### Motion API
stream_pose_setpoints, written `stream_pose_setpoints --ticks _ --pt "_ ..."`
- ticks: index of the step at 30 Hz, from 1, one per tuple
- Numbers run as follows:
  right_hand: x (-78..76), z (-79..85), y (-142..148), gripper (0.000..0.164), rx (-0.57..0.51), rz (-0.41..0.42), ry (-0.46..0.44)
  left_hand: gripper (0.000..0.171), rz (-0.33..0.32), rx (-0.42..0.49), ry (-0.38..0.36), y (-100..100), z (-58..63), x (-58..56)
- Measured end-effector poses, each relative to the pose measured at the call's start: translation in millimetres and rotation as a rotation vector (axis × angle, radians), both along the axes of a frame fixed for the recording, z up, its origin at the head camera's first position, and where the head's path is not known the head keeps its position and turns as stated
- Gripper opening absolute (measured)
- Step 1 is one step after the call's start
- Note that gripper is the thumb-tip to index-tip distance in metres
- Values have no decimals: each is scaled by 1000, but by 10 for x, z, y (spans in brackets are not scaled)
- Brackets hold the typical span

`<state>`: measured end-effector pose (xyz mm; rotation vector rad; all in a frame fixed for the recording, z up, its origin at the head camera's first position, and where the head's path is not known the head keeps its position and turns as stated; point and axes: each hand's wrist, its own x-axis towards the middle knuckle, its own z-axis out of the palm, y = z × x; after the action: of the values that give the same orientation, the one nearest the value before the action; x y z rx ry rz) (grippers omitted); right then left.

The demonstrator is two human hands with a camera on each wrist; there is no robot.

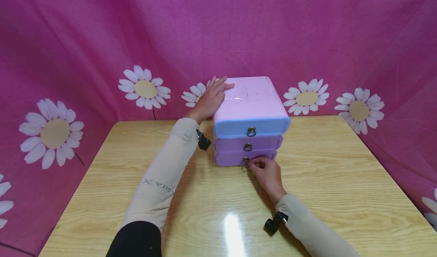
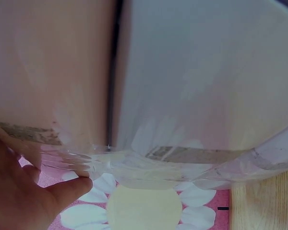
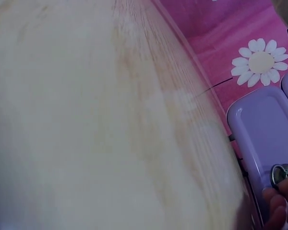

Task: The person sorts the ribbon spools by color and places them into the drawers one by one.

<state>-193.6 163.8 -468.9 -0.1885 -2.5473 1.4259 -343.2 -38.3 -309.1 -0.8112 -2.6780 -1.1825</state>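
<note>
A small chest of drawers [image 1: 254, 97] with a pink top stands on the table, its blue top drawer [image 1: 235, 128] above two purple ones. My left hand [image 1: 210, 99] rests over the top's left edge, fingers spread. In the left wrist view that hand [image 2: 24, 196] lies against the chest's taped edge [image 2: 182, 155]. Down at the bottom drawer [image 1: 227, 159], my right hand [image 1: 269, 174] pinches its ring pull [image 1: 246, 163] between thumb and fingertips. The right wrist view shows the ring [image 3: 274, 175] at the fingers, partly covered by them.
The wooden table [image 1: 191, 215] extends in front of the chest and to both sides. Behind it hangs a pink cloth [image 1: 239, 29] with white daisies. The upper two drawers carry their own ring pulls, such as the middle one [image 1: 248, 147].
</note>
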Motion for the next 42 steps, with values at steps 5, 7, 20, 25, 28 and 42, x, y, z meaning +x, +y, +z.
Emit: stream_pose_setpoints --ticks 5,7,20,25,28,42 --pt "21 -10 15 8 -48 7 24 47 -1 0 1 -1 8 -6" --pt "23 -16 19 7 -54 9 34 47 0 -3 4 -2 9 -7" --pt "23 1 45 12 -35 17 -37 47 5 -5 -6 4 -7 -2" --pt "22 5 42 11 -30 14 -36 47 2 -9 -2 1 -4 -12" --pt "19 10 48 12 -29 15 -42 47 4 -8 -6 0 3 -11" --pt "58 61 167 16 -87 14 -98 47 -13 8 -12 -19 2 -19"
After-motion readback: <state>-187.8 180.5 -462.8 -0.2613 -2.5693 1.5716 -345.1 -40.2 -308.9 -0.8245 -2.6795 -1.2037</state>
